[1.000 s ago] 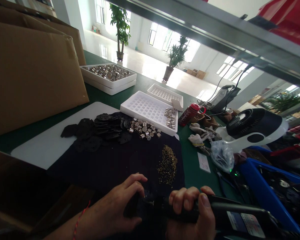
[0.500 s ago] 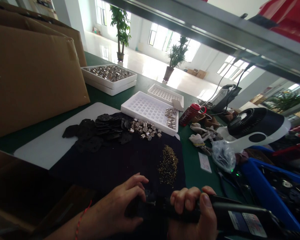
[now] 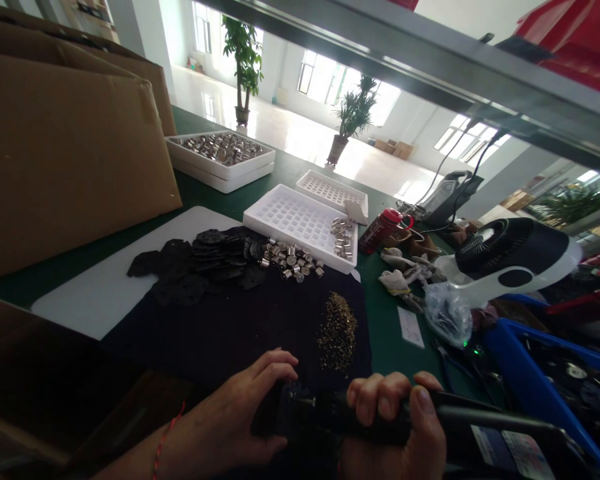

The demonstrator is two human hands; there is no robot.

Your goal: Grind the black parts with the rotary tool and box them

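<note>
My right hand (image 3: 393, 420) is wrapped round a black electric screwdriver (image 3: 485, 427), which lies almost level and points left. Its thin metal bit (image 3: 306, 401) shows between the tool's nose and my left hand (image 3: 247, 407). The fingers and thumb of that left hand curl round a dark part (image 3: 286, 405), whose shape is mostly lost in shadow. The bit's tip is at this part; whether it touches cannot be made out. Beyond my hands, tiny brass-coloured screws (image 3: 338, 332) lie heaped on a dark cloth (image 3: 220, 333).
Small silvery cylinders (image 3: 291, 259) lie beside stacked black plates (image 3: 220, 252). Behind them stands a white tray (image 3: 300, 217). A large cardboard box (image 3: 75, 160) rises at left. To the right are a red bottle (image 3: 380, 230), a fan (image 3: 515, 257) and a blue bin (image 3: 545, 393).
The screwdriver and my right hand have shifted slightly to the right, and more of the bit shows. My left hand stays nearly in place around the dark part.
</note>
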